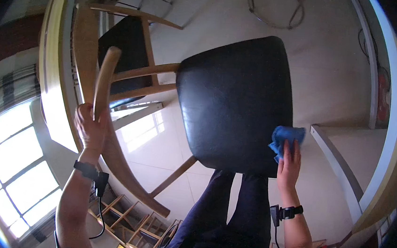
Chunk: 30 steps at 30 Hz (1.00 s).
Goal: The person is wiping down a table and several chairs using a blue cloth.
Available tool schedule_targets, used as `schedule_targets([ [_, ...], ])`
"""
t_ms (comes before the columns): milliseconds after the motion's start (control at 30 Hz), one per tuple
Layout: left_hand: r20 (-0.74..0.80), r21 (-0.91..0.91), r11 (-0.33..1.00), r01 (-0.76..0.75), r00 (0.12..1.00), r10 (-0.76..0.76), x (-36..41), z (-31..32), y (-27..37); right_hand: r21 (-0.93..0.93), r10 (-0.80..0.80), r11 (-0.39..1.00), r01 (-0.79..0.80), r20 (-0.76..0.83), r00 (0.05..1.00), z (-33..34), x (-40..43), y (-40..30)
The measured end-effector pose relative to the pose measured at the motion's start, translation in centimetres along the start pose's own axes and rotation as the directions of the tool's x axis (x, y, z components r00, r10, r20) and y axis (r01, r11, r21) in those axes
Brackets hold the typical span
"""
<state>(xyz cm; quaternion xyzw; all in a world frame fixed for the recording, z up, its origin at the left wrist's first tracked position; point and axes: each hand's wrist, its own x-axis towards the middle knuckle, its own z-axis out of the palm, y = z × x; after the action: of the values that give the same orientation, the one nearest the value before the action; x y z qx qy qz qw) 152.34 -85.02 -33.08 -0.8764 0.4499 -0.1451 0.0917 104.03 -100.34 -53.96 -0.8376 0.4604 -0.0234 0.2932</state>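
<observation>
A wooden chair with a black padded seat (235,106) stands right in front of my legs. My left hand (90,127) grips the curved wooden top rail (120,166) of its backrest, at the left. In my right hand (290,164) is a crumpled blue cloth (287,137). The cloth lies against the right edge of the seat, with my fingers pressed over it. Wooden back posts (146,72) run from the seat to the rail. Each of my wrists wears a black strap with a small device and a cable.
A second wooden chair with a black seat (125,46) stands at upper left, near a light table edge (54,86). Another table's edge (379,182) curves along the right, above grey metal legs (336,164). Several wooden chairs (133,221) stand at lower left. A metal ring-shaped base (274,22) rests on the tiled floor.
</observation>
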Motion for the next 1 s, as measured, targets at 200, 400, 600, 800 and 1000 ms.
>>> schedule_targets([
  [200, 0.066, -0.053, 0.998, 0.044, 0.997, -0.04, -2.3, 3.0, -5.5, 0.706, 0.291, 0.523, -0.477, 0.378, 0.879, 4.3, -3.3, 3.4],
  [400, 0.091, 0.027, 0.999, -0.036, 0.995, 0.034, -2.8, 4.2, -13.4, 0.636, 0.266, 0.006, -0.772, 0.743, 0.614, 5.3, -2.0, 4.1],
  [600, 0.066, 0.049, 0.992, -0.119, 0.991, 0.116, -2.3, 4.5, -17.0, 0.306, -0.009, 0.947, -0.1, 0.336, 0.942, 19.3, -0.5, 12.6],
  [800, 0.118, 0.071, 0.969, -0.235, 0.967, 0.226, -4.2, 1.9, -15.8, 0.162, 0.16, 0.955, -0.247, 0.418, 0.894, 26.8, 3.2, 23.6],
  [1000, 0.098, -0.059, 0.989, -0.134, 0.985, 0.14, -3.7, 3.5, -17.7, 0.622, 0.125, 0.39, -0.679, 0.694, 0.709, 16.9, 3.4, 11.9],
])
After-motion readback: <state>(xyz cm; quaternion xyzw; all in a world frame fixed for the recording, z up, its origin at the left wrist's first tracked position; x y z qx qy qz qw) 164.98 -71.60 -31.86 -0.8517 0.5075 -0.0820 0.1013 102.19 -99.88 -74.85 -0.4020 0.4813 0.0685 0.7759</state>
